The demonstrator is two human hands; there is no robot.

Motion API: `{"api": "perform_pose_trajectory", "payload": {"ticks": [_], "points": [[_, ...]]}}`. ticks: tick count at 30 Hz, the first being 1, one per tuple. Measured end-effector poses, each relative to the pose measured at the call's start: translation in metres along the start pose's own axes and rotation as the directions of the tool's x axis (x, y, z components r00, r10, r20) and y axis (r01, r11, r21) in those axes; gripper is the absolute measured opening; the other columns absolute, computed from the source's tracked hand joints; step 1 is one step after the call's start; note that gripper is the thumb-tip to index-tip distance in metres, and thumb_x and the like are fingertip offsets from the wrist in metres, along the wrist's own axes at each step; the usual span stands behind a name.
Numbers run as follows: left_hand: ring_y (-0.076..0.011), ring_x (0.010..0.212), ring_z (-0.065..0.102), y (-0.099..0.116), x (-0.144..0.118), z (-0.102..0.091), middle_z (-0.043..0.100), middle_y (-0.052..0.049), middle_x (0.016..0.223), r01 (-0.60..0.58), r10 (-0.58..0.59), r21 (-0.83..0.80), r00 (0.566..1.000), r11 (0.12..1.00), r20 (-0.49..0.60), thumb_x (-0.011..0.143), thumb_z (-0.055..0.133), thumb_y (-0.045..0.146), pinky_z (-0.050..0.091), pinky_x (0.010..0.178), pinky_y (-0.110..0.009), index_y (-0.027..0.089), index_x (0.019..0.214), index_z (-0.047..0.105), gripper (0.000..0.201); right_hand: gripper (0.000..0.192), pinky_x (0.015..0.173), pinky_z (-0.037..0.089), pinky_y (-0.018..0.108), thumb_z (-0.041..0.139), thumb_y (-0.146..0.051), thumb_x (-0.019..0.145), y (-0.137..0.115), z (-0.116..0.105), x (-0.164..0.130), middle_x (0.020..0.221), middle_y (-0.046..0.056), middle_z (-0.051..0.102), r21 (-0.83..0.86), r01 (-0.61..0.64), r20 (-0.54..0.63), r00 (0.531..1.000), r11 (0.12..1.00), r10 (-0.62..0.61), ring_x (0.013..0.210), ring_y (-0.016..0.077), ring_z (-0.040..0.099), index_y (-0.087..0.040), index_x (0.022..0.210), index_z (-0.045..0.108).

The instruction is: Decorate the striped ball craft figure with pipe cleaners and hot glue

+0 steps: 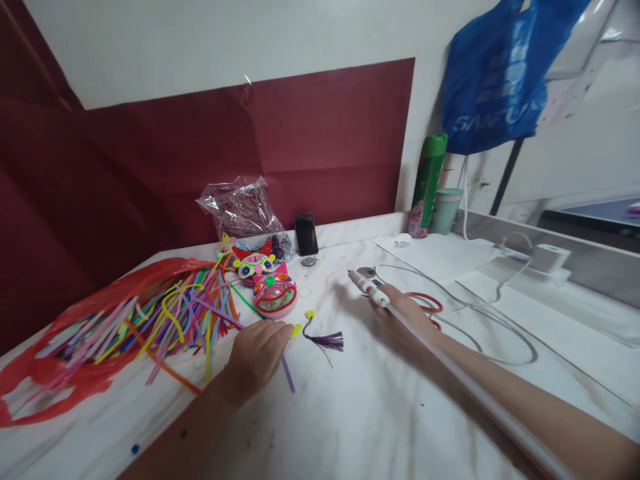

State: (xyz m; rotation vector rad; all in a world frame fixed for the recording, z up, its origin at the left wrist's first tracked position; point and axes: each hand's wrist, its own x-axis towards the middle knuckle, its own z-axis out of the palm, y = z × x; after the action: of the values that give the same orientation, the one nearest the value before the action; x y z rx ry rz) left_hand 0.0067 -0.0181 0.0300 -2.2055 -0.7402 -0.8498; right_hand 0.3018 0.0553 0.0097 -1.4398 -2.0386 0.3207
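My left hand (257, 357) is closed, its fingertips pinching a small bright yellow piece (296, 331) just above the table. To its right lies a purple tassel (327, 341) with a dark cord and a yellow coil (310, 314). Behind stands a colourful animal-like figure of pipe cleaners (273, 287), with blue eyes and red ears. My right hand (397, 307) is curled over the table, fingers mostly hidden. A white pen-shaped piece (369, 288) with a long translucent stick (450, 363) crosses in front of it; whether the hand grips this is unclear.
Loose pipe cleaners (170, 313) spread over a red plastic bag (95, 300) at left. A phone (306, 235) leans at the back. A cable (495, 320) loops on the right, near a white charger (550, 260). A green spray can (430, 183) and a cup (445, 210) stand behind.
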Motion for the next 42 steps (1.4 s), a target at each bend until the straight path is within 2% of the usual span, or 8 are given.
{"api": "perform_pose_trajectory", "payload": {"ticks": [4, 9, 11, 13, 16, 20, 29, 42], "points": [[-0.0150, 0.078, 0.066, 0.005, -0.001, -0.002, 0.070, -0.007, 0.082, 0.014, -0.015, -0.032, 0.999, 0.999, -0.030, 0.082, 0.052, 0.008, 0.052, 0.074, -0.027, 0.015, 0.102, 0.055, 0.021, 0.020, 0.072, 0.038, 0.029, 0.046, -0.009, 0.076, 0.016, 0.009, 0.008, 0.098, 0.014, 0.058, -0.334, 0.020, 0.050, 0.999, 0.942, -0.004, 0.083, 0.0218, 0.057, -0.012, 0.093, 0.056], [-0.0140, 0.074, 0.067, 0.013, 0.007, -0.009, 0.071, -0.004, 0.078, 0.085, -0.090, -0.053, 0.991, 0.995, -0.101, 0.083, 0.052, 0.010, 0.052, 0.072, -0.025, 0.017, 0.096, 0.056, 0.016, 0.025, 0.079, 0.037, 0.036, 0.053, -0.011, 0.069, 0.010, 0.000, 0.004, 0.097, 0.013, 0.062, -0.395, 0.104, 0.098, 0.993, 0.913, -0.071, 0.093, 0.0285, 0.054, -0.013, 0.093, 0.060], [-0.0134, 0.072, 0.067, 0.016, 0.012, -0.014, 0.071, -0.004, 0.076, 0.089, -0.095, -0.048, 0.985, 0.995, -0.143, 0.083, 0.051, 0.010, 0.051, 0.071, -0.024, 0.017, 0.094, 0.057, 0.014, 0.023, 0.081, 0.038, 0.039, 0.052, -0.009, 0.070, -0.007, -0.007, -0.002, 0.094, 0.012, 0.064, -0.270, 0.162, 0.031, 0.987, 0.949, -0.160, 0.094, 0.0281, 0.054, -0.015, 0.090, 0.062], [-0.0128, 0.071, 0.067, 0.019, 0.017, -0.019, 0.071, -0.004, 0.075, 0.079, -0.087, -0.049, 0.981, 0.996, -0.175, 0.083, 0.050, 0.010, 0.051, 0.069, -0.023, 0.016, 0.092, 0.057, 0.013, 0.017, 0.079, 0.042, 0.034, 0.049, -0.012, 0.076, -0.033, -0.012, -0.010, 0.089, 0.009, 0.064, 0.035, 0.243, -0.032, 0.970, 0.969, -0.242, 0.088, 0.0223, 0.057, -0.016, 0.086, 0.061], [-0.0119, 0.069, 0.067, 0.023, 0.023, -0.026, 0.070, -0.004, 0.075, 0.066, -0.078, -0.073, 0.980, 0.995, -0.185, 0.084, 0.049, 0.011, 0.051, 0.066, -0.022, 0.016, 0.093, 0.056, 0.012, 0.012, 0.068, 0.046, 0.027, 0.048, -0.022, 0.083, -0.077, -0.010, -0.024, 0.078, 0.004, 0.064, 0.468, 0.294, -0.051, 0.951, 0.833, -0.306, 0.072, 0.0150, 0.059, -0.018, 0.082, 0.059], [-0.0109, 0.069, 0.066, 0.027, 0.028, -0.031, 0.070, -0.004, 0.074, 0.044, -0.068, -0.122, 0.978, 0.992, -0.198, 0.085, 0.048, 0.011, 0.051, 0.067, -0.021, 0.015, 0.092, 0.056, 0.011, 0.012, 0.067, 0.047, 0.025, 0.054, -0.029, 0.081, -0.113, 0.001, -0.035, 0.075, 0.003, 0.063, 0.671, 0.266, -0.017, 0.939, 0.692, -0.344, 0.070, 0.0133, 0.058, -0.018, 0.081, 0.060], [-0.0115, 0.073, 0.065, 0.030, 0.016, -0.020, 0.069, -0.004, 0.079, 0.073, -0.103, -0.182, 0.982, 0.981, -0.159, 0.084, 0.050, 0.009, 0.050, 0.071, -0.023, 0.015, 0.096, 0.056, 0.015, 0.016, 0.067, 0.046, 0.026, 0.058, -0.034, 0.081, -0.113, 0.017, -0.041, 0.076, 0.003, 0.059, 0.808, 0.178, -0.027, 0.964, 0.562, -0.265, 0.071, 0.0137, 0.056, -0.018, 0.078, 0.058], [-0.0118, 0.071, 0.065, 0.033, 0.016, -0.015, 0.069, -0.004, 0.077, 0.070, -0.096, -0.226, 0.990, 0.971, -0.106, 0.082, 0.049, 0.005, 0.051, 0.068, -0.023, 0.015, 0.097, 0.054, 0.019, 0.011, 0.059, 0.046, 0.021, 0.053, -0.010, 0.075, -0.107, 0.019, -0.043, 0.072, 0.002, 0.059, 0.659, 0.365, -0.180, 0.925, 0.658, -0.334, 0.062, 0.0106, 0.055, -0.017, 0.072, 0.062]]}}
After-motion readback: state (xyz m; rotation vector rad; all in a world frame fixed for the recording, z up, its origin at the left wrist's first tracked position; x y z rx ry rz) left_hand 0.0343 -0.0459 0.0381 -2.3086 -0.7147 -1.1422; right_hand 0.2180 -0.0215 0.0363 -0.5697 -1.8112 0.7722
